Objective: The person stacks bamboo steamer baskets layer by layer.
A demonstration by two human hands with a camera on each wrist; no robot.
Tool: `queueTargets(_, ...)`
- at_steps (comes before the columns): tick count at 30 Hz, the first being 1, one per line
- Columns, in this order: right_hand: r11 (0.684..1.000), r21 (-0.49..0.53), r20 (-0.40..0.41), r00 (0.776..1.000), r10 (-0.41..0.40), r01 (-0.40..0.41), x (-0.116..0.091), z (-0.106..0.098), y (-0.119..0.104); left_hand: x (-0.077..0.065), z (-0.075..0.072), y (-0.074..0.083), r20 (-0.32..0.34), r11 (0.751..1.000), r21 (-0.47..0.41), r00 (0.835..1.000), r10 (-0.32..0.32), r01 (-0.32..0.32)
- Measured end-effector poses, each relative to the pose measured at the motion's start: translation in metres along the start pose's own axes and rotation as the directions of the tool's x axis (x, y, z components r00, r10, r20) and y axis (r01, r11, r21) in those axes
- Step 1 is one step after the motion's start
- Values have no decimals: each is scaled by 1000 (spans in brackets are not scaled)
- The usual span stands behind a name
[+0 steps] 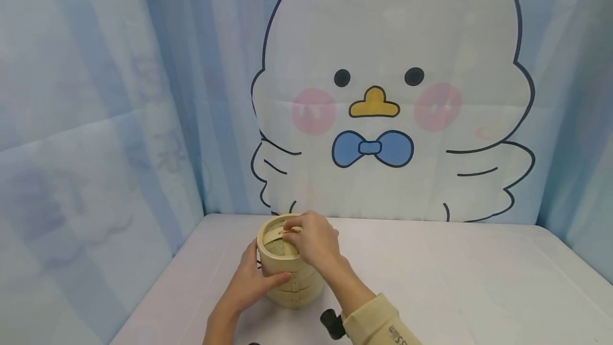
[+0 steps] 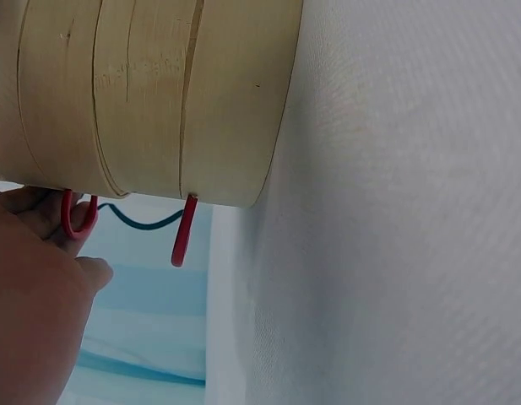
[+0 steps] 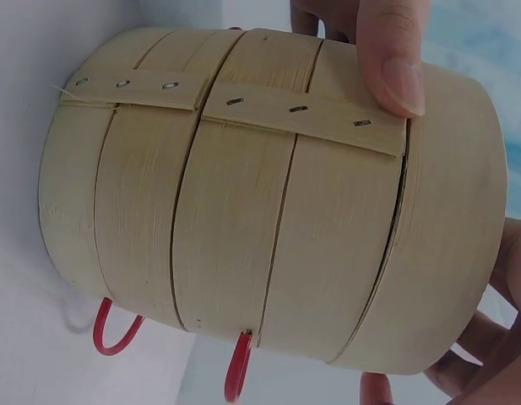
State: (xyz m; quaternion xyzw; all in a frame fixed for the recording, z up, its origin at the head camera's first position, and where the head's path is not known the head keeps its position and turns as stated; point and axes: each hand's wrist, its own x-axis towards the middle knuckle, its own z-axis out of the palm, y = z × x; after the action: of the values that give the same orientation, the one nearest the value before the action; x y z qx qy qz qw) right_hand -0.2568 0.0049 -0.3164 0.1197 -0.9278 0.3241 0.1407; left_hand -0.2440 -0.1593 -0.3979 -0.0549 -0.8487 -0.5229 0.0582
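A round bamboo steamer (image 1: 289, 281) of stacked tiers, with its lid (image 1: 275, 248) on top, stands upright on the table. Around its left side, my left hand (image 1: 249, 281) grips it, the thumb across the front. Seen in the right wrist view, that thumb (image 3: 395, 76) presses near the stapled bamboo strip (image 3: 298, 114). My right hand (image 1: 313, 238) pinches the strap on the lid from above; its fingertips partly hide the strap. Red loops (image 3: 236, 367) stick out from the steamer's side, and left-hand fingers lie near another red loop (image 2: 78, 224).
The steamer stands on a white tabletop (image 1: 455, 281), toward its left side. A black cylindrical object (image 1: 332, 323) shows beside the right sleeve (image 1: 380, 321). Behind the table hangs a light-blue curtain (image 1: 230, 95) with a cartoon bird printed on it.
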Motion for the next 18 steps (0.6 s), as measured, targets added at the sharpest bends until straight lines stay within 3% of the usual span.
queueTargets(12,1000,8,2,1000,-3,3,-2,-2,3,-1,1,1,2,1000,4,1000,25,-25)
queueTargets(18,998,14,19,998,-55,55,-4,-5,5,-1,0,0,7,1000,5,1000,29,-29)
